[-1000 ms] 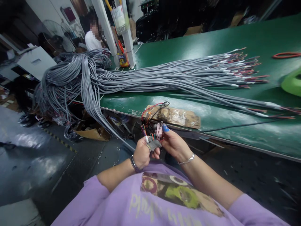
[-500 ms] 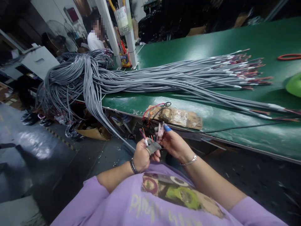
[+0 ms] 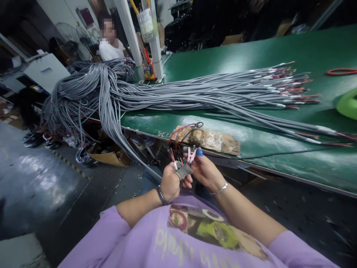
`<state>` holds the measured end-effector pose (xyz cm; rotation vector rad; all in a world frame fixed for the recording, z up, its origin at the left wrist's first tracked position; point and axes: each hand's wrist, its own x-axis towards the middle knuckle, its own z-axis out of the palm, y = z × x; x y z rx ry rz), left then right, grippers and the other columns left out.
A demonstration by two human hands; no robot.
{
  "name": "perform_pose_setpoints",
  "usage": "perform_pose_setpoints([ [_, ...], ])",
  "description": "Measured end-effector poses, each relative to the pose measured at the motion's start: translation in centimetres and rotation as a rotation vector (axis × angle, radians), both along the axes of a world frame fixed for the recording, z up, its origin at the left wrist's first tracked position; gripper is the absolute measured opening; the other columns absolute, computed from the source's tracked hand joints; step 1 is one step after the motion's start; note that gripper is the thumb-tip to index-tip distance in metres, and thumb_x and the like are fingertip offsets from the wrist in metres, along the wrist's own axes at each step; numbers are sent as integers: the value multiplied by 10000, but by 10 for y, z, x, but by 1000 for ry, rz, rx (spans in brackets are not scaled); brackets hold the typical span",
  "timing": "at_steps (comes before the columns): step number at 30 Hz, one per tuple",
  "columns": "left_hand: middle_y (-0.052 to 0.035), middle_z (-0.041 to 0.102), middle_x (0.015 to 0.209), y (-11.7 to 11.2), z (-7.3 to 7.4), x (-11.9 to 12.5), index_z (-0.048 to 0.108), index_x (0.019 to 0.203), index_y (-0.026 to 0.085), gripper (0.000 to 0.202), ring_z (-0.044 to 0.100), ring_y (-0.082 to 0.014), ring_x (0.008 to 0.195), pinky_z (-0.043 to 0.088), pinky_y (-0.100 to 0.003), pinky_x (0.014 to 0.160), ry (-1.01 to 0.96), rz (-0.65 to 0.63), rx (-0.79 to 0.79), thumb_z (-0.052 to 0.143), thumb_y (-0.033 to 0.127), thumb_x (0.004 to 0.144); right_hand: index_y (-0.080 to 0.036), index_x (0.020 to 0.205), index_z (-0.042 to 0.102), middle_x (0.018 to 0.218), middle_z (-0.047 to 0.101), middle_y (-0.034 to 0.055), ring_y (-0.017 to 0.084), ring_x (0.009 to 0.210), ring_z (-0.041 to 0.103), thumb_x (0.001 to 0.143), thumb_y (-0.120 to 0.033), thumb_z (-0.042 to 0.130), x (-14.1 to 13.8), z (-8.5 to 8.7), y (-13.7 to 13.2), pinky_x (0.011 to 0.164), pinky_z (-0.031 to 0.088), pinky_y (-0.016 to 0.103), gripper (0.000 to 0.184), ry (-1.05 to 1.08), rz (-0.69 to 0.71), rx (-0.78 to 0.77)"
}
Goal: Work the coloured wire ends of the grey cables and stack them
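In front of my body, my left hand [image 3: 170, 184] is closed around the end of a grey cable [image 3: 149, 169]. Thin coloured wires [image 3: 171, 154] fan out from its white-wrapped tip above my fingers. A grey cover [image 3: 184, 172] sits over the thumb of that hand. Close by on the right, my right hand [image 3: 208, 172] pinches a small pink clip [image 3: 191, 155], with blue tape [image 3: 199, 152] around one fingertip. The clip is just beside the wires; whether it touches them I cannot tell.
A thick bundle of grey cables [image 3: 173, 91] lies along the green bench [image 3: 279, 149]. At the bench edge sits a worn wooden board [image 3: 217, 141] with a soldering device and wires. A cardboard box [image 3: 111, 158] stands below. A person [image 3: 110, 48] is behind the white posts.
Both hands shift very slightly, and the pink clip now shows its two prongs more clearly. The person in the background has turned the head. The grip of both hands stays the same.
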<state>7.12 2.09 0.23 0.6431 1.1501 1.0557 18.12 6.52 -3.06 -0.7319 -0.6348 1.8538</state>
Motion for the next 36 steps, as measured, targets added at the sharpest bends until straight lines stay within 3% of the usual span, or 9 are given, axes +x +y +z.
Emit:
perform_pose_setpoints([
  [6, 40, 563, 429, 1, -2, 1, 466, 632, 195, 434, 467, -80, 295, 272, -172, 319, 14, 14, -21, 759, 489, 505, -213, 697, 703, 637, 675, -15, 123, 534, 558, 643, -495, 824, -1, -2, 3, 538, 501, 261, 311, 106, -66, -140],
  [16, 28, 577, 419, -7, -5, -6, 462, 615, 190, 487, 480, -86, 290, 277, -168, 311, 24, -23, -1, 780, 543, 507, -231, 786, 691, 730, 682, -14, 119, 591, 564, 557, -641, 799, 6, -8, -8, 573, 478, 241, 483, 184, 35, -143],
  [22, 23, 590, 437, -13, -15, -11, 495, 667, 182, 509, 496, -92, 304, 290, -169, 317, 56, -10, 21, 779, 583, 534, -193, 719, 650, 619, 608, -10, 130, 553, 528, 557, -630, 805, 12, 0, -29, 562, 436, 268, 490, -39, 163, -7],
  [26, 25, 593, 451, -15, -19, -12, 492, 683, 184, 532, 507, -93, 319, 318, -169, 331, 82, -33, 30, 777, 608, 535, -192, 701, 630, 602, 604, -16, 131, 557, 506, 576, -551, 833, 14, 8, -37, 582, 415, 284, 430, -290, 100, 106],
  [29, 19, 601, 470, -13, -18, -16, 509, 675, 177, 523, 522, -93, 341, 369, -181, 359, 113, -151, 22, 781, 603, 538, -188, 673, 638, 619, 629, -8, 133, 573, 514, 590, -537, 825, 17, 12, -35, 606, 420, 289, 404, -381, 84, 136],
  [32, 13, 606, 475, -12, -16, -20, 534, 682, 172, 507, 545, -108, 365, 409, -200, 389, 129, -317, 8, 797, 578, 530, -178, 642, 659, 605, 632, -4, 132, 568, 519, 559, -533, 837, 19, 17, -31, 602, 419, 285, 406, -430, 161, 163],
  [36, 3, 610, 480, -12, -18, -22, 541, 665, 168, 503, 551, -114, 373, 407, -204, 393, 130, -309, 19, 782, 594, 547, -168, 658, 687, 604, 638, -2, 131, 569, 526, 548, -509, 847, 20, 19, -29, 608, 418, 285, 393, -424, 199, 139],
])
